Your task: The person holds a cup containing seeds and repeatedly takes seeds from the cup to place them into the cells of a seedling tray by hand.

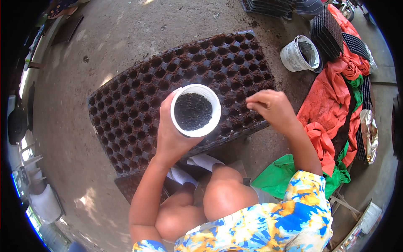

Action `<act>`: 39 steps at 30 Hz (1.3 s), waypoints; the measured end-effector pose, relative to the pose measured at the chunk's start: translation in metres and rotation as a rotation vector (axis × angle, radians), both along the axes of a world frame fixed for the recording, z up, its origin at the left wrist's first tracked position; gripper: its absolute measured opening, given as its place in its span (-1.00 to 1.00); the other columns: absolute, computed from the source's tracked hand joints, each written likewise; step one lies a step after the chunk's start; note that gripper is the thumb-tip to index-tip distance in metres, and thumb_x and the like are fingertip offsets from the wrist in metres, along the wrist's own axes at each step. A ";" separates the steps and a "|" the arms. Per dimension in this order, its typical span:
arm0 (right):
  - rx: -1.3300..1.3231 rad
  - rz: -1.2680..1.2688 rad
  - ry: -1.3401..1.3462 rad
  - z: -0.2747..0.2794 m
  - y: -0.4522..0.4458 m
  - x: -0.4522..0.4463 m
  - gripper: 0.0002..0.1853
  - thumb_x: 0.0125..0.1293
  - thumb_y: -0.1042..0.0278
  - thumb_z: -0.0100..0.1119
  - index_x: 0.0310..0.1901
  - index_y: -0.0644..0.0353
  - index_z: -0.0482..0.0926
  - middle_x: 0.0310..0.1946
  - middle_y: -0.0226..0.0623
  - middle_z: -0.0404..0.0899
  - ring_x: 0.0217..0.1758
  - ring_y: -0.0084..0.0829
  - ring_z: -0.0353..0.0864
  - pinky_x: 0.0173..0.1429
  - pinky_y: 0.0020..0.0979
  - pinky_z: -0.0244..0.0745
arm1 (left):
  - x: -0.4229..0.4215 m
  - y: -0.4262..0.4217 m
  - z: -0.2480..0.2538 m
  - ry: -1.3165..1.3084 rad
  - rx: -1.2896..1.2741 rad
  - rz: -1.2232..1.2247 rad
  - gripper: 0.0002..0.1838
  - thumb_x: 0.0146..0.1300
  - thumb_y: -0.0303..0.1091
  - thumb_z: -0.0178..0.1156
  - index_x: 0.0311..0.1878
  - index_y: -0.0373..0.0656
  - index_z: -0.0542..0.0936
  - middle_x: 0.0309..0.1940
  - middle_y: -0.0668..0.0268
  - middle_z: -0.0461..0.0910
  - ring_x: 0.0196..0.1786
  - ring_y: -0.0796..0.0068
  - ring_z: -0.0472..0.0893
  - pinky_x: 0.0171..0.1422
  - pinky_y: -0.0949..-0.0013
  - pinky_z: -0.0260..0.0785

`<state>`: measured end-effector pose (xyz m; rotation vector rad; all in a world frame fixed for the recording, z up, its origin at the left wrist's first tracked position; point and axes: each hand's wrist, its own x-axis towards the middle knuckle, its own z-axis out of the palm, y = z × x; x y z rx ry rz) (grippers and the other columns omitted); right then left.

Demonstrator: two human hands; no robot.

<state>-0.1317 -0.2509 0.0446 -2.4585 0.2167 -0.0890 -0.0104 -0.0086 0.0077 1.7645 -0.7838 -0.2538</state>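
My left hand [170,140] is wrapped round a white plastic cup [216,109], tilted so that its opening faces me. Small, dark, seed-like grains [193,111] fill much of it. Beneath lies a wide black seedling tray [235,136], its many cells filled with dark brown soil and marked with round hollows. Over the tray's right side, my right hand [273,107] holds thumb and fingertips pinched together. Whatever may be between them is too small to make out. The cup and left hand hide part of the tray.
A stained white bucket [289,58] stands beyond the tray on the right. Stacked black trays [326,35] rest near red sheeting [323,105] and green sheeting [277,172]. My bent knees [228,191] are close to the tray's near edge, above the concrete floor [84,151].
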 end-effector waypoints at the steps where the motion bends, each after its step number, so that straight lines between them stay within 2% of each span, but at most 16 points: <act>1: -0.003 0.011 -0.087 0.014 0.007 0.007 -0.89 0.11 0.43 0.36 -0.31 0.21 0.70 -0.40 -0.20 0.65 -0.30 -0.21 0.66 -0.19 -0.31 0.57 | 0.000 -0.002 -0.002 -0.027 0.025 -0.020 0.04 -0.25 -0.34 0.61 0.33 -0.25 0.22 0.20 0.06 0.41 0.26 0.15 0.43 0.39 0.16 0.21; 2: -0.005 0.021 -0.174 0.021 0.014 0.013 -0.90 0.11 0.42 0.34 -0.33 0.21 0.69 -0.40 -0.21 0.64 -0.30 -0.20 0.66 -0.19 -0.28 0.58 | -0.001 -0.005 -0.002 -0.054 0.049 -0.040 0.03 -0.25 -0.31 0.61 0.32 -0.26 0.23 0.20 0.05 0.41 0.27 0.12 0.42 0.40 0.14 0.18; 4: -0.050 0.254 -0.236 0.024 0.034 0.025 -0.90 0.06 0.45 0.32 -0.34 0.19 0.67 -0.41 -0.22 0.61 -0.31 -0.20 0.64 -0.21 -0.27 0.58 | -0.007 -0.015 0.005 -0.126 0.088 -0.084 0.05 -0.26 -0.19 0.61 0.33 -0.25 0.24 0.24 0.01 0.39 0.30 0.01 0.37 0.42 0.06 0.11; 8: -0.368 0.462 -0.141 0.011 0.064 0.048 -0.84 0.07 0.45 0.25 -0.28 0.24 0.61 -0.34 -0.10 0.61 -0.18 -0.15 0.67 -0.16 -0.24 0.62 | -0.013 -0.020 -0.001 -0.242 0.045 -0.138 0.09 -0.28 -0.13 0.62 0.35 -0.21 0.24 0.28 0.02 0.36 0.33 -0.02 0.35 0.42 -0.04 0.09; 11: -0.192 0.440 -0.165 0.011 0.057 0.053 -0.77 0.07 0.48 0.31 -0.19 0.25 0.61 -0.30 -0.20 0.61 -0.24 -0.19 0.64 -0.15 -0.28 0.58 | -0.015 -0.019 -0.001 -0.199 0.053 -0.123 0.08 -0.27 -0.14 0.62 0.35 -0.20 0.24 0.27 0.03 0.37 0.32 -0.01 0.36 0.42 -0.01 0.12; 14: 0.119 0.331 -0.160 0.031 0.037 0.049 -0.84 0.10 0.53 0.32 -0.24 0.23 0.64 -0.35 -0.24 0.62 -0.29 -0.29 0.65 -0.21 -0.35 0.57 | -0.013 -0.015 -0.003 -0.031 0.059 -0.073 0.07 -0.27 -0.20 0.62 0.35 -0.21 0.23 0.26 0.04 0.37 0.30 0.01 0.38 0.41 0.05 0.14; 15: 0.203 0.216 -0.126 0.036 0.030 0.043 -0.89 0.13 0.56 0.34 -0.28 0.23 0.65 -0.37 -0.27 0.64 -0.34 -0.40 0.66 -0.25 -0.42 0.55 | -0.010 -0.013 -0.003 -0.038 0.059 -0.065 0.06 -0.27 -0.27 0.61 0.35 -0.22 0.23 0.25 0.05 0.38 0.30 0.03 0.37 0.41 0.09 0.16; 16: 0.218 0.137 -0.055 0.040 0.022 0.036 -0.89 0.16 0.59 0.31 -0.26 0.25 0.66 -0.37 -0.26 0.65 -0.35 -0.44 0.67 -0.25 -0.46 0.54 | -0.008 -0.010 -0.002 -0.046 0.059 -0.057 0.05 -0.28 -0.34 0.60 0.35 -0.23 0.22 0.24 0.07 0.38 0.30 0.06 0.37 0.41 0.13 0.17; 21: 0.065 0.100 0.206 -0.018 -0.009 0.002 -0.88 0.15 0.58 0.30 -0.24 0.25 0.66 -0.35 -0.24 0.66 -0.32 -0.31 0.68 -0.19 -0.41 0.58 | -0.004 -0.003 -0.005 0.010 0.064 -0.024 0.06 -0.28 -0.36 0.61 0.35 -0.23 0.22 0.24 0.07 0.37 0.30 0.07 0.37 0.40 0.13 0.19; 24: 0.068 0.002 0.042 -0.010 -0.006 0.003 -0.88 0.14 0.55 0.31 -0.25 0.23 0.68 -0.32 -0.23 0.66 -0.28 -0.26 0.69 -0.18 -0.37 0.59 | -0.005 -0.006 -0.006 -0.018 0.072 -0.052 0.04 -0.25 -0.31 0.60 0.34 -0.24 0.23 0.24 0.06 0.38 0.30 0.07 0.37 0.41 0.11 0.16; 27: 0.047 0.209 -0.160 0.027 0.018 0.022 -0.88 0.13 0.53 0.31 -0.26 0.20 0.69 -0.32 -0.22 0.67 -0.26 -0.23 0.68 -0.18 -0.33 0.60 | -0.010 -0.017 0.000 -0.110 0.071 -0.108 0.02 -0.22 -0.25 0.60 0.33 -0.24 0.24 0.24 0.05 0.38 0.30 0.06 0.37 0.42 0.09 0.12; 30: -0.225 0.473 -0.063 0.017 0.047 0.039 -0.85 0.09 0.49 0.30 -0.25 0.19 0.64 -0.28 -0.20 0.65 -0.23 -0.18 0.67 -0.15 -0.24 0.59 | -0.015 -0.026 0.000 -0.238 0.049 -0.163 0.04 -0.24 -0.16 0.60 0.33 -0.22 0.25 0.27 0.05 0.36 0.34 0.03 0.35 0.42 0.03 0.10; 31: -0.224 0.455 -0.119 0.011 0.052 0.043 -0.86 0.06 0.51 0.27 -0.29 0.20 0.63 -0.32 -0.18 0.63 -0.25 -0.15 0.66 -0.17 -0.22 0.58 | -0.016 -0.026 0.002 -0.234 0.057 -0.171 0.04 -0.24 -0.15 0.60 0.34 -0.21 0.25 0.28 0.05 0.36 0.34 0.03 0.35 0.42 0.01 0.10; 33: -0.218 0.421 -0.234 0.004 0.059 0.051 -0.89 0.01 0.57 0.21 -0.37 0.22 0.62 -0.40 -0.13 0.61 -0.29 -0.10 0.65 -0.20 -0.18 0.58 | -0.016 -0.025 0.001 -0.226 0.060 -0.169 0.05 -0.24 -0.16 0.61 0.34 -0.21 0.24 0.29 0.06 0.35 0.34 0.03 0.34 0.42 0.01 0.10; 37: 0.136 0.335 -0.224 0.025 0.042 0.053 -0.90 0.03 0.51 0.26 -0.36 0.22 0.59 -0.42 -0.13 0.60 -0.34 -0.07 0.64 -0.25 -0.20 0.56 | -0.010 -0.021 0.005 -0.102 0.089 -0.158 0.06 -0.26 -0.21 0.60 0.35 -0.22 0.23 0.29 0.06 0.35 0.33 0.03 0.35 0.42 0.06 0.11; 39: 0.231 0.177 -0.054 0.036 0.026 0.042 -0.91 0.08 0.49 0.27 -0.35 0.25 0.60 -0.41 -0.12 0.62 -0.32 -0.12 0.66 -0.22 -0.25 0.57 | -0.009 -0.014 0.000 -0.040 0.099 -0.090 0.05 -0.27 -0.29 0.59 0.34 -0.23 0.22 0.27 0.05 0.36 0.31 0.04 0.36 0.41 0.11 0.14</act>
